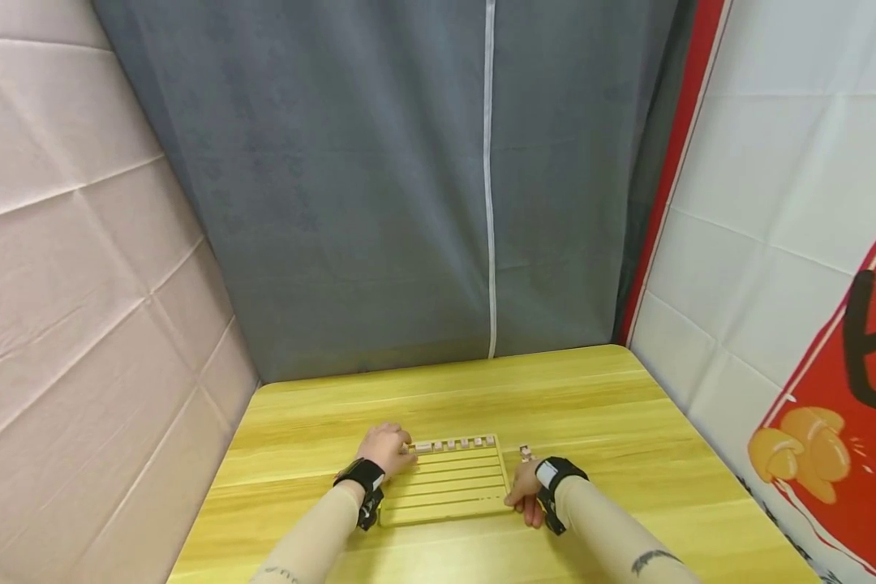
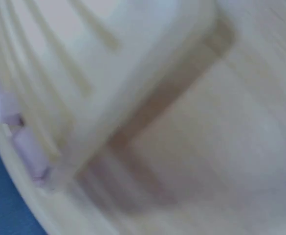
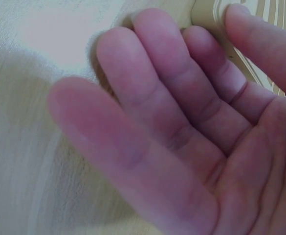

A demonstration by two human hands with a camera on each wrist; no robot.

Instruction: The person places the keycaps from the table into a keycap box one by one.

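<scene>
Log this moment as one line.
left hand: on rack's far-left corner | right hand: at rack's near-right corner | slotted rack: flat on table

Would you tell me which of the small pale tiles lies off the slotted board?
The lone tile on the table, beside the board's far right corner; the others sit in its top row.

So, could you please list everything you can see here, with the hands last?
Pale yellow slatted board: one, on the table between the two hands.
Small pale tiles: a row along the board's far edge; count unclear, about six.
Small loose tile piece: one, pale with a dark mark, on the table just right of the board.
Yellow wood-grain table: one, bears everything.
Grey curtain with white zip: one, behind the table.
Pinkish cloth wall: left side.
White and red banner: right side.
Black wrist straps: two, one per wrist.
Left hand: rests on the board's far left corner.
Right hand: fingers straight, thumb touching the board's near right corner.
</scene>
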